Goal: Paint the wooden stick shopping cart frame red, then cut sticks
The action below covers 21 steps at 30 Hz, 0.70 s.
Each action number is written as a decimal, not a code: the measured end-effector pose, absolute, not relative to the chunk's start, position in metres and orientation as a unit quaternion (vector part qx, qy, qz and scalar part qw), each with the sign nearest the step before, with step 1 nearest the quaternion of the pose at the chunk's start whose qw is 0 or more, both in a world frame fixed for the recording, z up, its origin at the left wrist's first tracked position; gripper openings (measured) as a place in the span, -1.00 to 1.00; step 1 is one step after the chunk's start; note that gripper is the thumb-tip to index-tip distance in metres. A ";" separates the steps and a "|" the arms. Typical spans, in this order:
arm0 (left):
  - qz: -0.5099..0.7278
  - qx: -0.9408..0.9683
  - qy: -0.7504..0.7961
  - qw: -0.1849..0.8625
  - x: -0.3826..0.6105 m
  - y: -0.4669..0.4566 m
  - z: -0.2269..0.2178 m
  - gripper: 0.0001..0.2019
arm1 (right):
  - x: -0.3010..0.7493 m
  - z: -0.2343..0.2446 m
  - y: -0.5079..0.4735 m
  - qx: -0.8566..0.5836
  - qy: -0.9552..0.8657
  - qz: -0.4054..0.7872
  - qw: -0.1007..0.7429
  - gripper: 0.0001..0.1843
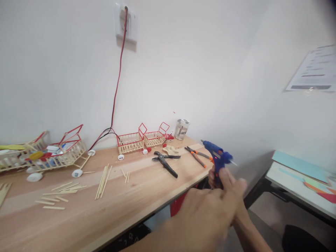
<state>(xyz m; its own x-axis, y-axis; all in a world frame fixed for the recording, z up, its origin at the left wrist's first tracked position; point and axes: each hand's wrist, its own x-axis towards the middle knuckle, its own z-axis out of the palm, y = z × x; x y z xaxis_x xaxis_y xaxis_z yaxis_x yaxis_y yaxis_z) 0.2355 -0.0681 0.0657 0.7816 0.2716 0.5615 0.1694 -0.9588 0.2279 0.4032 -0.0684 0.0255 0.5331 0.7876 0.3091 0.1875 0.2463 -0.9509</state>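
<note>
A blue hot glue gun [216,155] is held up beyond the table's right front edge, its nozzle pointing up and left. A pale glue stick [233,162] sticks out of its back end. My right hand [229,180] is wrapped round the gun's handle. My left hand [204,210] crosses in front, close against the right hand and the bottom of the handle. Its fingers are curled and partly hidden, so what they hold cannot be made out. Pliers with orange and black handles [198,157] lie just left of the gun, and black-handled cutters [166,166] lie farther left.
Small stick-built carts [130,142] with red rims line the wall; a larger cart [69,154] holds bottle caps. Cut sticks [102,182] lie on the wooden table [86,224]. A jar [182,129] stands behind. A cord [119,77] runs to the wall socket. Coloured paper [299,166] lies on another table.
</note>
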 end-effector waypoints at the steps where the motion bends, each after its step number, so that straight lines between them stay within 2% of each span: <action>1: 0.289 0.944 0.128 0.091 0.228 -0.062 0.061 -0.54 | 0.417 0.026 -0.057 -0.621 -0.452 0.147 0.623 -0.56; 4: 0.237 0.945 0.198 0.103 0.200 -0.044 0.039 -0.77 | 0.464 0.024 -0.013 -0.769 -0.542 -0.054 0.334 -0.52; 5: 0.225 0.943 0.225 0.101 0.189 -0.037 0.030 -0.79 | 0.478 0.022 0.001 -0.787 -0.536 -0.071 0.297 -0.56; 8: 0.221 0.925 0.300 0.082 0.154 -0.023 0.004 -0.75 | 0.510 0.008 0.037 -0.821 -0.515 -0.087 0.229 -0.66; 12: 0.260 0.889 0.374 0.032 0.105 -0.012 -0.016 -0.72 | 0.530 -0.014 0.062 -0.842 -0.507 -0.096 0.157 -0.61; 19: 0.280 0.795 0.537 -0.032 0.025 0.016 0.002 -0.67 | 0.551 -0.027 0.078 -0.852 -0.512 -0.042 0.099 -0.53; 21: 0.279 0.771 0.572 -0.029 0.008 0.028 0.007 -0.68 | 0.559 -0.026 0.082 -0.847 -0.521 -0.021 0.100 -0.58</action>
<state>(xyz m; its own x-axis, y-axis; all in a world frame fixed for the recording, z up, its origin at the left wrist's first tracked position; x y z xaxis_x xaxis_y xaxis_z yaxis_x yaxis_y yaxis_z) 0.0078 0.0278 0.0074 0.1897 0.8657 0.4633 0.8976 -0.3442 0.2756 0.5591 0.0820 -0.0263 0.4564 0.8788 0.1392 0.8871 -0.4373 -0.1475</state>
